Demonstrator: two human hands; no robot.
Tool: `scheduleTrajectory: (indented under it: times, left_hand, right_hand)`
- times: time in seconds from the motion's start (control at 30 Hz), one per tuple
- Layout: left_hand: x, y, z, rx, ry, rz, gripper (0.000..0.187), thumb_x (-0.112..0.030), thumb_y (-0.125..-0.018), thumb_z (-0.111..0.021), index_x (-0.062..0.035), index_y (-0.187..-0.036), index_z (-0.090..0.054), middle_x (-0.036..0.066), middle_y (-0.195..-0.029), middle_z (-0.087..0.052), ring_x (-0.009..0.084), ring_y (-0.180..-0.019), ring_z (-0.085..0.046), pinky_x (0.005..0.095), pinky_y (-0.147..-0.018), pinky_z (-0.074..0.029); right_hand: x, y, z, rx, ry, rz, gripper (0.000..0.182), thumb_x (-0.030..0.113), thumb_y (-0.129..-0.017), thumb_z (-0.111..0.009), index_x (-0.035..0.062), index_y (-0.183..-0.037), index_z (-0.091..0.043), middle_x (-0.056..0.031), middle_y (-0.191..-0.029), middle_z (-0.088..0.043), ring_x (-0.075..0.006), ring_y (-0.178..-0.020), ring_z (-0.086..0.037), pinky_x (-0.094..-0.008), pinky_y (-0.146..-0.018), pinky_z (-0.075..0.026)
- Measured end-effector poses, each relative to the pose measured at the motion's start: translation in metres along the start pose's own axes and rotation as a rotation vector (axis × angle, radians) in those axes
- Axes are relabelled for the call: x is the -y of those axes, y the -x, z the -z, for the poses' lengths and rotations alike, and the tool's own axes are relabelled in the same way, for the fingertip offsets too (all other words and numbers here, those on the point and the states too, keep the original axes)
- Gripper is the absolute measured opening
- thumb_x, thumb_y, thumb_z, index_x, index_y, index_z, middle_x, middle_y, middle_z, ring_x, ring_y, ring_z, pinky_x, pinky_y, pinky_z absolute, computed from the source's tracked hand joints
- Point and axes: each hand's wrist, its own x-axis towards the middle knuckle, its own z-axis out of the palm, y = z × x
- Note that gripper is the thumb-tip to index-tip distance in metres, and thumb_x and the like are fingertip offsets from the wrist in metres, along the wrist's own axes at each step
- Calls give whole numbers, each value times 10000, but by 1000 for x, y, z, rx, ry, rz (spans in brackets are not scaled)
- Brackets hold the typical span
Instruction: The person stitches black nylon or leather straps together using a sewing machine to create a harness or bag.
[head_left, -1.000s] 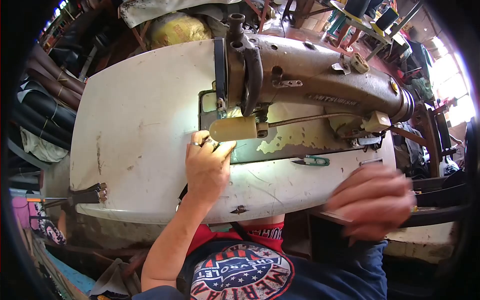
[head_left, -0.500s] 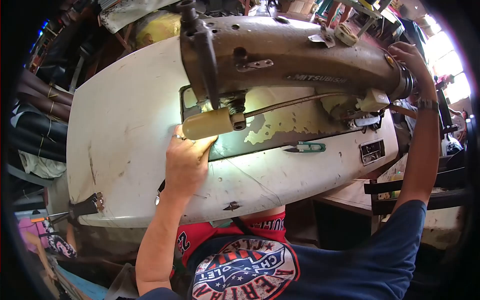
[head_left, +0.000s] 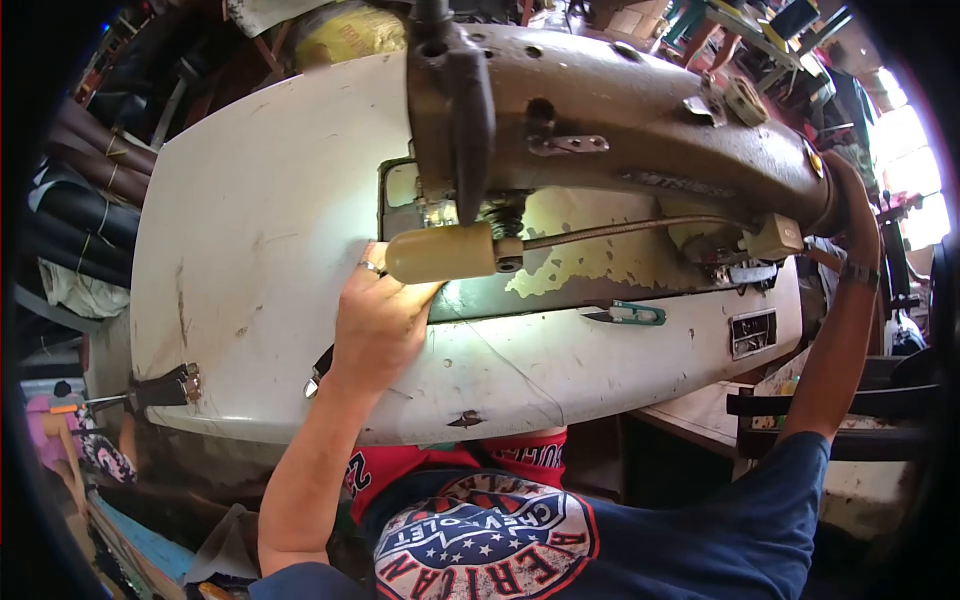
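Observation:
A brown sewing machine [head_left: 640, 120] stands on a white tabletop [head_left: 260, 220]. Its small lamp [head_left: 440, 255] lights the needle area. My left hand [head_left: 380, 325], with a ring on one finger, rests at the plate's left end, its fingers pinched together partly behind the lamp; what they hold is too hidden to make out. A dark thread [head_left: 510, 362] trails from there over the table's front edge. My right hand [head_left: 848, 200] is at the handwheel end of the machine, its fingers mostly hidden. Thread snips [head_left: 630, 314] with a teal handle lie in front of the metal plate.
A dark clamp-like bracket [head_left: 170, 387] sits at the table's front left corner. Dark rolls of material [head_left: 90, 220] are stacked at the left. Another person [head_left: 65, 435] is partly visible at the lower left. A yellow sack [head_left: 350, 35] lies behind the table.
The view has shifted and tilted slightly, so the machine appears farther right. My right hand has moved down around the handwheel end. My left hand remains beside the needle area.

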Motion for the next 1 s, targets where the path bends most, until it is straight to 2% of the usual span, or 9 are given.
scheduleTrajectory:
  times: [0.17,0.37,0.43,0.67,0.77,1.0]
  left_hand:
    - [0,2,0,9,-37,-1,372,35,-704,-693,-104,-1037,-782,34,-854,-692,281,-930,-631,359,-807,-536]
    - [0,2,-1,-18,-54,-35,362,36,-703,-680,-101,-1025,-774,32,-888,-707,265,-956,-632,356,-822,-547]
    - [2,2,-2,-37,-41,-46,340,40,-697,-678,-92,-997,-767,34,-900,-709,262,-967,-632,356,-828,-552]
    - [3,3,-2,-26,-27,-23,263,63,-681,-664,-65,-903,-723,29,-886,-692,267,-978,-625,364,-812,-564]
    - [3,4,0,20,-4,16,264,30,-777,-725,-80,-1011,-778,63,-1007,-720,316,-961,-642,393,-829,-535]
    - [2,4,1,21,-5,11,256,45,-762,-715,-72,-984,-769,61,-991,-714,311,-966,-642,394,-813,-539]
  right_hand:
    - [64,37,-39,133,-219,104,450,348,-987,-598,44,-1315,-653,-78,-1255,-675,-178,-1154,-632,-320,-1045,-458]
    - [120,61,-65,264,-312,176,468,366,-987,-581,43,-1320,-650,-68,-1263,-671,-178,-1155,-631,-332,-1050,-455]
    - [85,52,-48,172,-327,123,470,370,-993,-574,41,-1321,-647,-70,-1261,-669,-179,-1154,-632,-333,-1042,-461]
    - [25,27,-18,-41,-319,8,472,368,-1001,-563,40,-1332,-637,-74,-1268,-664,-184,-1164,-629,-336,-1044,-463]
    - [12,19,-13,-84,-325,-18,473,368,-1004,-558,40,-1336,-633,-76,-1272,-662,-186,-1168,-628,-337,-1045,-463]
    - [-5,12,-7,-150,-343,-58,475,367,-1012,-547,38,-1347,-624,-81,-1279,-657,-191,-1178,-625,-340,-1047,-465]
